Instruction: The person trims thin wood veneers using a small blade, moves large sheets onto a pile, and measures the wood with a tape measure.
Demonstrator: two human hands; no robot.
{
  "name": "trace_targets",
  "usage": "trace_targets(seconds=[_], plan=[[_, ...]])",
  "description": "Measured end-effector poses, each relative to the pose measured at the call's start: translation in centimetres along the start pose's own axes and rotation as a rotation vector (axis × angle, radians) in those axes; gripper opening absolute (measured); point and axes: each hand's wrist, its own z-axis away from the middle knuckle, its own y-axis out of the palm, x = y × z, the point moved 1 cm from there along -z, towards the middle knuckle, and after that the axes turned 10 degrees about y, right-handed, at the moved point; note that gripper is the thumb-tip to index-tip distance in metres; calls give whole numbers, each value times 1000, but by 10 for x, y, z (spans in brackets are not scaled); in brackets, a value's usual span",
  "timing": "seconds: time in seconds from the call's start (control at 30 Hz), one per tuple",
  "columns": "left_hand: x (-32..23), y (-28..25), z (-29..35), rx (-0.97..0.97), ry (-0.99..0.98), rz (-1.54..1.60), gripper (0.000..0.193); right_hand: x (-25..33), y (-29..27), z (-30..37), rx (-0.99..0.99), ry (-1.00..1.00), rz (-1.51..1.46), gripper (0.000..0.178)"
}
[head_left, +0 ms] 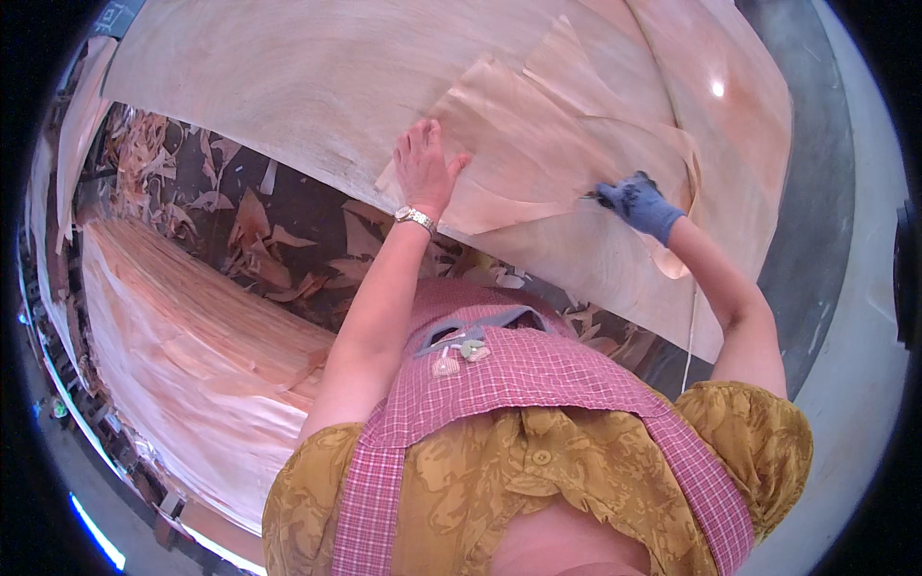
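The biggest thing in front of the person was a broad sheet of pale wood veneer point(317, 86), spread flat across the work surface and curving away toward the top of the view. To the person's left lay a tall stack of veneer sheets point(192, 355), pinkish and layered, its edges stepped. Between the stack and the broad sheet the dark floor point(307, 216) was littered with torn veneer scraps point(254, 230), curled and lying at every angle. Along the right ran a grey strip of bare surface point(816, 192).

On top of the broad sheet, near its front edge, lay a smaller piece of veneer point(538, 144), irregular in outline with ragged, pointed corners; another thin leaf overlapped it further back. This was the piece both hands were on.

The left hand point(423, 168) was bare, with a wristwatch point(415, 218) at the wrist. It lay flat with fingers spread, palm pressing down on the near left corner of the smaller piece, gripping nothing. The right hand point(639, 204) wore a blue glove and was curled closed at the piece's right side, against the veneer; I could not tell whether it pinched the sheet or held some small tool. The person wore a pink checked apron point(519, 384) over a mustard patterned blouse.
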Motion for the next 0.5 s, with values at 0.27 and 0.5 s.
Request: trace_targets(seconds=[0.27, 0.5], plan=[[-7, -4, 0, -104, -69, 8, 99, 95, -52, -103, -365, -128, -195, 19], [-2, 6, -6, 27, 12, 62, 104, 141, -63, -197, -238, -150, -40, 23]])
